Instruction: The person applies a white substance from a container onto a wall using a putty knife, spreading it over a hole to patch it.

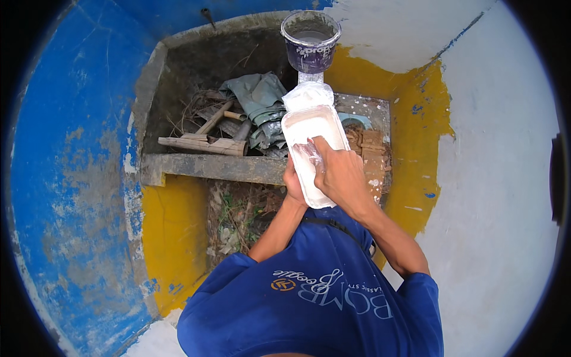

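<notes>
- the concrete ledge [220, 168] spans behind the work, bearing wood pieces [205, 144] and crumpled cloth, both apart from the hands.
- the white tray [310, 126] is in front of the person's torso, its open side up, probably so the whitish coating inside stays put and within reach.
- the crumpled cloth [257, 98] lies left of the tray.
- the dark purple bucket [310, 56] is upright beyond the tray's far end.
- the right hand [345, 175] reaches over the tray from the right, elbow bent, fingers curled inward; whether they pinch anything i cannot tell.
- the left hand [293, 183] grips the tray's left side, partly beneath it, seemingly to steady it; its forearm slants up from lower left.
</notes>
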The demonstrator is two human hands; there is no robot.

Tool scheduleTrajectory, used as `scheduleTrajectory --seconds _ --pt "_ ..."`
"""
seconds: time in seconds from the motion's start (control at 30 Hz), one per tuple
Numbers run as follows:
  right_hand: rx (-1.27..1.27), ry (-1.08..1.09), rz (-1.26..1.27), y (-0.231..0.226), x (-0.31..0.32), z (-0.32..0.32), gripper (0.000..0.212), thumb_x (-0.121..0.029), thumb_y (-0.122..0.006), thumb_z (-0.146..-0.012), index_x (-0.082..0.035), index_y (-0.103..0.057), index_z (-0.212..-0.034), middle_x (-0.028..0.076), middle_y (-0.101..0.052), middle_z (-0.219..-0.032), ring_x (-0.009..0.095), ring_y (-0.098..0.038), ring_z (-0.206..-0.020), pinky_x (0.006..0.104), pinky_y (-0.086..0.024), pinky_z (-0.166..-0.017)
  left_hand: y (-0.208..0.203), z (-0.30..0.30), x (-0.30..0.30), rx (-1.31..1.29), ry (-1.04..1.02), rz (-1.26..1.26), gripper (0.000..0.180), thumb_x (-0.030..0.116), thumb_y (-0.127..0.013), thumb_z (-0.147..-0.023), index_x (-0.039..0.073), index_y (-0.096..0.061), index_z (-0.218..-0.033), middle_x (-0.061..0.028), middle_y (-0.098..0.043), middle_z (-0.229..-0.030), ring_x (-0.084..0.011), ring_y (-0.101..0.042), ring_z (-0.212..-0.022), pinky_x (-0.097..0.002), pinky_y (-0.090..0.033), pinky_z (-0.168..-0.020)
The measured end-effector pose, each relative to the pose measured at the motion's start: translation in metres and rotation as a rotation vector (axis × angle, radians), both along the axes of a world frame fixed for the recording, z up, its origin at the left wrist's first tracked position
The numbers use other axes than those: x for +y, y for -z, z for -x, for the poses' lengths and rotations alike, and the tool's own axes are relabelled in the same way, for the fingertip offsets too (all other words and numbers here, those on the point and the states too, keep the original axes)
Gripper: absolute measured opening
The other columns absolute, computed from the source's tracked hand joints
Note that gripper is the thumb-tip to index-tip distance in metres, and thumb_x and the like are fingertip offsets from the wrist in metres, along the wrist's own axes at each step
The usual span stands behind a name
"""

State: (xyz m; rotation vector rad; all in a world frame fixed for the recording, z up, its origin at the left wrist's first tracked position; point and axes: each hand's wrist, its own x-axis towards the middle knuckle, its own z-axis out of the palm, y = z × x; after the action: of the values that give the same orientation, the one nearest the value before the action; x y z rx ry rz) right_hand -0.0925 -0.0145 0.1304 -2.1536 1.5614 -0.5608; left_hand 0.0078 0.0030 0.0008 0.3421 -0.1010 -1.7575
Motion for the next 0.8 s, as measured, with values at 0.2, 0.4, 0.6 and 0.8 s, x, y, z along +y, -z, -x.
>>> scheduleTrajectory --seconds 0.2,0.4,0.6,0.8 --pt "0.004 0.022 -0.025 0.003 -0.003 0.002 0.037 -0.003 -0.057 -0.075 -0.003 -0.055 -0.111 0.024 -0.06 -0.061 0.042 -0.062 -0.06 0.0519 -0.047 -0.058 0.006 -0.007 -0.001 0.115 0.031 0.152 0.061 0.048 -0.034 -0.098 0.007 -0.032 -0.144 -0.0109 -0.043 -0.142 -0.0272 -0.042 -0.13 -0.0432 -0.031 -0.111" --pt "-0.017 0.055 -0.039 0.001 -0.01 0.004 0.039 -0.003 -0.057 -0.073 -0.003 -0.054 -0.113 0.025 -0.06 -0.062 0.043 -0.062 -0.062 0.0534 -0.046 -0.059 0.002 -0.001 -0.003 0.0 -0.001 0.04 0.059 0.046 -0.031 -0.097 0.009 -0.034 -0.143 -0.0116 -0.044 -0.141 -0.0277 -0.046 -0.127 -0.0442 -0.037 -0.107" --pt "-0.02 0.112 -0.022 0.003 -0.017 0.005 0.043 -0.003 -0.058 -0.071 -0.001 -0.054 -0.114 0.026 -0.06 -0.063 0.045 -0.062 -0.062 0.0538 -0.047 -0.06 -0.003 0.0 -0.007 0.019 -0.003 0.094 0.06 0.049 -0.037 -0.098 0.007 -0.036 -0.142 -0.0106 -0.044 -0.141 -0.0276 -0.043 -0.129 -0.044 -0.031 -0.111" --pt "-0.046 0.064 -0.032 0.008 -0.018 0.005 0.043 -0.002 -0.057 -0.071 0.0 -0.054 -0.113 0.027 -0.061 -0.065 0.045 -0.062 -0.063 0.0544 -0.047 -0.061 0.003 0.001 -0.007 0.036 0.012 0.08 0.062 0.048 -0.036 -0.098 0.008 -0.033 -0.144 -0.0106 -0.042 -0.144 -0.0277 -0.043 -0.13 -0.0434 -0.031 -0.111"
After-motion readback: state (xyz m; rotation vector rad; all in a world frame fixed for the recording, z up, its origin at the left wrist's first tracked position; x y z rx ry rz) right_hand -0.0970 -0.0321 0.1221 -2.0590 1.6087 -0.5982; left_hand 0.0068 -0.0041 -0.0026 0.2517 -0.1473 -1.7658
